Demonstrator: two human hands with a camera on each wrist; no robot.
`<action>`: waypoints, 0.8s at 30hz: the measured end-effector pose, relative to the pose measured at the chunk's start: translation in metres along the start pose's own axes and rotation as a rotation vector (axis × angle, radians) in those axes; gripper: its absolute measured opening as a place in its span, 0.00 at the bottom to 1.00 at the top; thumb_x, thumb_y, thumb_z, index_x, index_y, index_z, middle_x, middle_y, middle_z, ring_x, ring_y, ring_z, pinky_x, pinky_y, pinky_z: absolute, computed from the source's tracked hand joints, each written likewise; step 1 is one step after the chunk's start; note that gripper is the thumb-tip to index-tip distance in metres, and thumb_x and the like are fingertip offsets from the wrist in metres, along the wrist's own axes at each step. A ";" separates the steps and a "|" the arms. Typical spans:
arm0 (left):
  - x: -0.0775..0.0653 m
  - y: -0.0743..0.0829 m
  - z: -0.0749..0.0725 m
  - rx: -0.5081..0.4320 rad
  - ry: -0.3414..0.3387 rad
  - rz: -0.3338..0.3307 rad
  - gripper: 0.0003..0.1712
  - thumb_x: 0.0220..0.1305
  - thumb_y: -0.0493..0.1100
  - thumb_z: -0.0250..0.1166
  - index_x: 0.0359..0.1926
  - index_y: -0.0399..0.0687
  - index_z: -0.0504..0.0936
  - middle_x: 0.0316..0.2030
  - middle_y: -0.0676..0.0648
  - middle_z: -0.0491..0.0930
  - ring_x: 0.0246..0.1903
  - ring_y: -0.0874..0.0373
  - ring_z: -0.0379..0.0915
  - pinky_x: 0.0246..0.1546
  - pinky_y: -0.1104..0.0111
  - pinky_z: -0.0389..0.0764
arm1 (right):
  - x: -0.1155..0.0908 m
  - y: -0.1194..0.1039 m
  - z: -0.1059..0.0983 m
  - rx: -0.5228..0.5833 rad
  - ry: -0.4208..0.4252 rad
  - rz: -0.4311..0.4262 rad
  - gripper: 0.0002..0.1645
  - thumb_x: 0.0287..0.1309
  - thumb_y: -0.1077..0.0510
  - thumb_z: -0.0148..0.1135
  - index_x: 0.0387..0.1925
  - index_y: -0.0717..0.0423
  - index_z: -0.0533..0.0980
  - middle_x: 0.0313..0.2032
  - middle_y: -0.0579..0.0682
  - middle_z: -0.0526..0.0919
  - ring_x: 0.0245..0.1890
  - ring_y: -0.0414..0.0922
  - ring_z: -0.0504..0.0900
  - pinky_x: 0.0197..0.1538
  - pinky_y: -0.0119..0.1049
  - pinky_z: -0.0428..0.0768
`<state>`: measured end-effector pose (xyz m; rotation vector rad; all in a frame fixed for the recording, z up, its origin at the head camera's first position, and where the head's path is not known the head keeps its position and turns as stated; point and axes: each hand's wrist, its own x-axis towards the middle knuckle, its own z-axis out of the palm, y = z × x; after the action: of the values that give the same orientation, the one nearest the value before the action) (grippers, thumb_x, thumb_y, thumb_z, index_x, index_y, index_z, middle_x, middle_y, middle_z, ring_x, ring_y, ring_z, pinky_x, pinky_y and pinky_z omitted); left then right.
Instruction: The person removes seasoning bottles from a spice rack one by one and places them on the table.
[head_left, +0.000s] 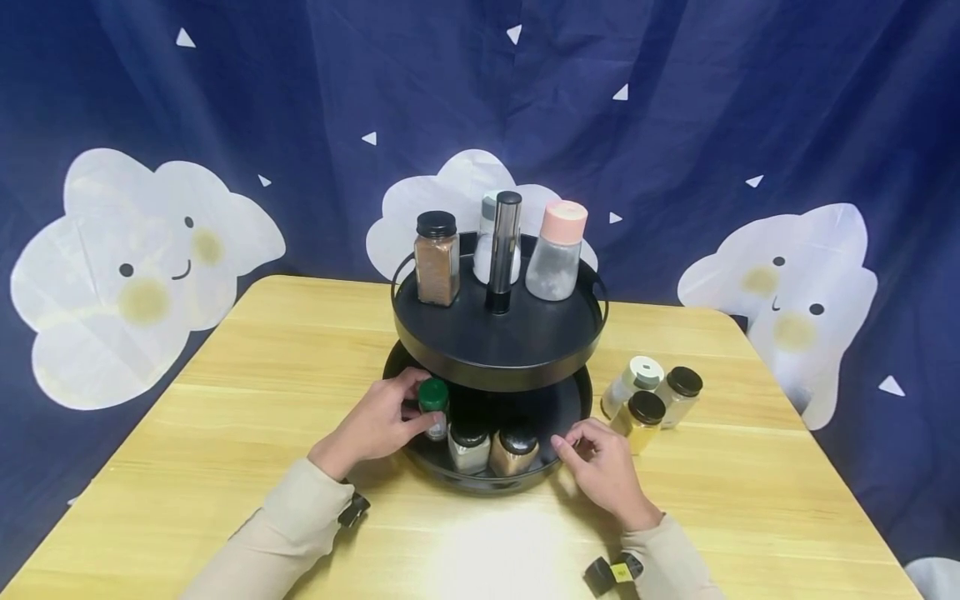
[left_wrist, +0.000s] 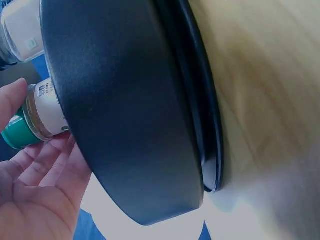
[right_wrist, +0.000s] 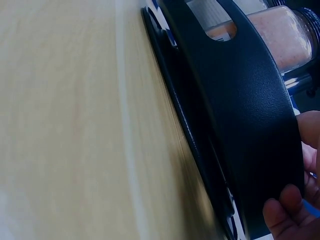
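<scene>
A black two-tier rack point(head_left: 498, 371) stands on the table. On its lower tier, at the left side, is a small spice jar with a green cap point(head_left: 432, 395). My left hand point(head_left: 378, 421) holds this jar between thumb and fingers; in the left wrist view, the green-capped jar point(left_wrist: 42, 112) shows a pale label, its base hidden behind the tray wall. My right hand point(head_left: 603, 467) is at the lower tier's right front rim. In the right wrist view, its thumb and fingertips point(right_wrist: 282, 212) pinch the black tray wall point(right_wrist: 245, 125) from both sides.
Two black-lidded jars, one whitish point(head_left: 469, 448) and one tan point(head_left: 514, 451), sit at the lower tier's front. Above are a brown-filled jar point(head_left: 437, 267), a pink-capped shaker point(head_left: 557, 254) and a white shaker point(head_left: 483, 250) around the post point(head_left: 505, 250). Three jars point(head_left: 637, 421) stand right of the rack.
</scene>
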<state>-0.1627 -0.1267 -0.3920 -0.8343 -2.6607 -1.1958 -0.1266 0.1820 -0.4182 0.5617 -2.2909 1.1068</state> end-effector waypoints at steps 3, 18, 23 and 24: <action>0.000 0.001 -0.002 -0.003 0.008 -0.009 0.22 0.55 0.40 0.70 0.49 0.39 0.72 0.36 0.45 0.82 0.35 0.57 0.82 0.35 0.67 0.86 | 0.000 -0.001 0.000 0.004 0.004 0.000 0.18 0.37 0.74 0.72 0.14 0.55 0.71 0.19 0.48 0.76 0.19 0.36 0.69 0.21 0.23 0.70; 0.001 0.000 -0.017 -0.003 0.105 -0.028 0.25 0.54 0.38 0.70 0.51 0.34 0.71 0.39 0.38 0.84 0.38 0.50 0.83 0.37 0.59 0.86 | 0.000 -0.002 -0.001 0.028 -0.012 0.018 0.17 0.39 0.73 0.71 0.14 0.54 0.72 0.20 0.48 0.76 0.19 0.38 0.70 0.21 0.24 0.70; 0.001 0.000 -0.023 0.025 0.124 -0.064 0.25 0.55 0.40 0.70 0.51 0.36 0.71 0.38 0.39 0.85 0.37 0.52 0.83 0.36 0.59 0.86 | -0.001 -0.001 -0.001 0.026 -0.013 0.029 0.18 0.39 0.73 0.71 0.14 0.54 0.72 0.20 0.48 0.76 0.19 0.37 0.70 0.21 0.25 0.70; 0.001 0.000 -0.025 0.032 0.129 -0.072 0.25 0.55 0.41 0.70 0.50 0.37 0.71 0.38 0.39 0.85 0.36 0.52 0.83 0.36 0.59 0.86 | -0.001 0.000 -0.001 0.026 -0.015 0.026 0.17 0.39 0.73 0.71 0.14 0.54 0.72 0.20 0.48 0.76 0.19 0.37 0.70 0.21 0.25 0.70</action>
<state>-0.1665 -0.1439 -0.3748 -0.6395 -2.6181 -1.1769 -0.1258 0.1826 -0.4182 0.5532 -2.3054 1.1499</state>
